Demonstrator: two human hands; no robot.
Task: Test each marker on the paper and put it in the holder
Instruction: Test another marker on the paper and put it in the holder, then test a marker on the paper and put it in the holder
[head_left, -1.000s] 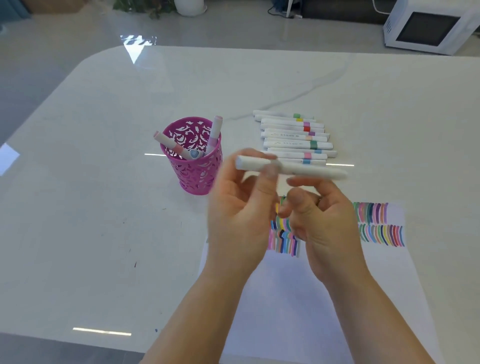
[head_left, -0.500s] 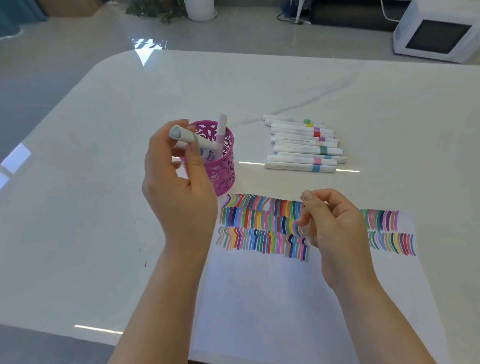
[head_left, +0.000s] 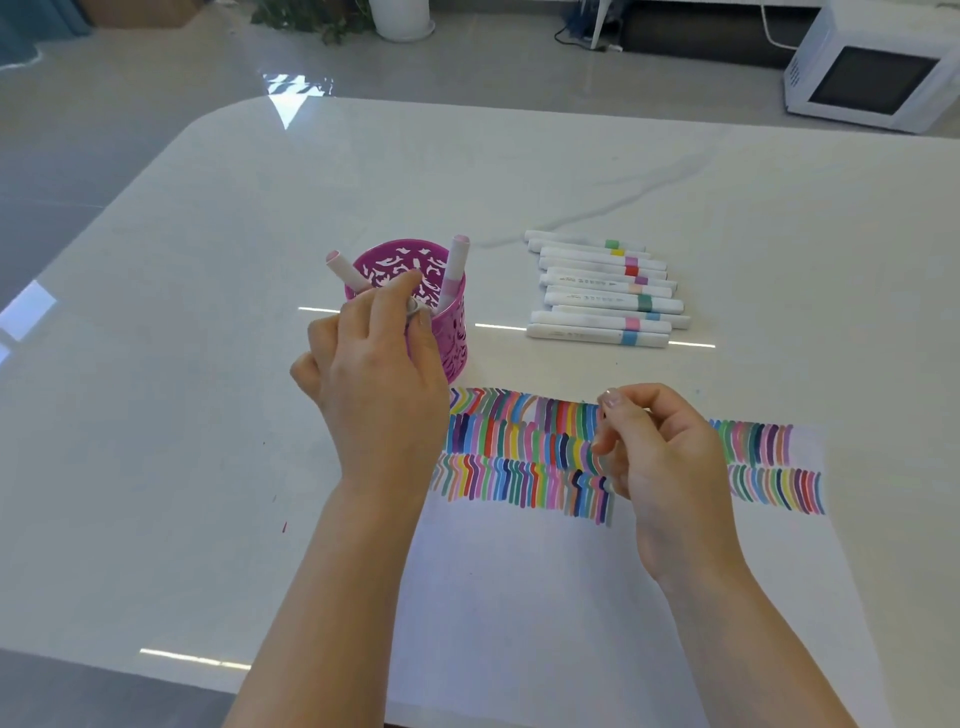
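Note:
My left hand (head_left: 379, 384) is over the near rim of the magenta cut-out holder (head_left: 453, 338). Its fingertips pinch the grey end of a white marker (head_left: 414, 307), which points down into the holder; the rest of the marker is hidden. Two pink-capped markers (head_left: 457, 260) lean inside the holder. Several white markers with coloured bands (head_left: 602, 291) lie in a row to the right of it. My right hand (head_left: 665, 467) hovers over the white paper (head_left: 545, 597), fingers loosely curled and holding nothing. Rows of coloured test strokes (head_left: 519, 441) cross the top of the paper.
The white glossy table (head_left: 208, 415) has a rounded far left corner and a near edge just below my forearms. A white microwave (head_left: 872, 78) and a potted plant (head_left: 402, 18) stand on the floor beyond the table.
My left hand took the marker from both hands, carried it left to the holder and lowered it inside. My right hand let go and dropped over the paper.

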